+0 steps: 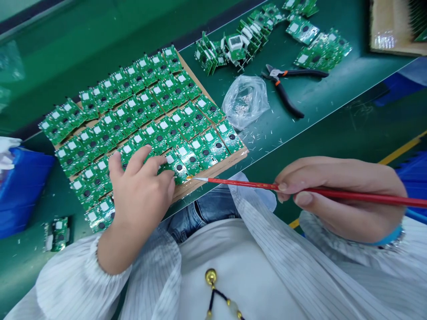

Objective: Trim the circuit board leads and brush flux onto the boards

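The brush (247, 183) lay nearly level across my head view, its tip at the lower edge of a circuit board (179, 168) in the row nearest the body. That board sat among rows of similar ones on a cardboard sheet (231, 161). As for progress, I judged the work to be under way: the rows were laid out and the tip was at one board. The boards looked much alike at this size, so I couldn't tell which had been brushed and which were left.

The right hand (356, 175) had its fingers narrowed in a pinch around the red handle, well back from the tip, with the rear of the handle running out past the palm. The left hand (140, 195) held nothing that I could see; its fingers were spread over the boards, the nearest fingertips just beside the one at the brush tip.

Beyond the sheet, on the green table (316, 100), I saw a clear bag (246, 101) with small bits inside, cutters (278, 82) with their handles apart, and scattered wire clippings (263, 143). Loose boards (255, 31) stood bunched farther off. To the left sat a blue bin (23, 186).
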`<state>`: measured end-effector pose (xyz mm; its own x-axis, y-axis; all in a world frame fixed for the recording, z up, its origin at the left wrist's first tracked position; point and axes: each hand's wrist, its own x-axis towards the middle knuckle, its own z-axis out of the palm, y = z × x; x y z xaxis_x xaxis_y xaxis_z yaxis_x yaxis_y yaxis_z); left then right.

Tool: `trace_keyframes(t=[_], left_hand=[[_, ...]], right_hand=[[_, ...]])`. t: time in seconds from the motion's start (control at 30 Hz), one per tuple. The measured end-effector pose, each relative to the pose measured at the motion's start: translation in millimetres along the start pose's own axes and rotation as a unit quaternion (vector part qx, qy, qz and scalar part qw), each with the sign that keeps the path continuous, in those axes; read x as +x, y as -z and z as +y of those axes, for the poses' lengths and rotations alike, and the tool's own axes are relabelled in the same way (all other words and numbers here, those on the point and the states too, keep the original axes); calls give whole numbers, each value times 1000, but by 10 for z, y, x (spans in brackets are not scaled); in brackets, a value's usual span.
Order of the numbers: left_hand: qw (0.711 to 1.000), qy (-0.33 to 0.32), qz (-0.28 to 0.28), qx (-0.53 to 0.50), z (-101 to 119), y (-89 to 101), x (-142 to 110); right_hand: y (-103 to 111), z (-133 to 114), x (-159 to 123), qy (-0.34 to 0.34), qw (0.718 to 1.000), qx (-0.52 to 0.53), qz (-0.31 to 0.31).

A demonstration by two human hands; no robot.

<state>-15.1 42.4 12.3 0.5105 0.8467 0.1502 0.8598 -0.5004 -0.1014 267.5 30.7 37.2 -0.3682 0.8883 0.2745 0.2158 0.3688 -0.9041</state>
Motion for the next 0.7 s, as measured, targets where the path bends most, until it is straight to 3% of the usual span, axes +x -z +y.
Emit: trace_keyframes(t=[0.17,0.7], left_hand=[[999,-31,-2,8,0,35,34],[990,-79,-107,52,3,30,257]], right_hand=[[-14,-21,6,-13,1000,-5,5],[-13,-67,-33,-53,997,2,49]])
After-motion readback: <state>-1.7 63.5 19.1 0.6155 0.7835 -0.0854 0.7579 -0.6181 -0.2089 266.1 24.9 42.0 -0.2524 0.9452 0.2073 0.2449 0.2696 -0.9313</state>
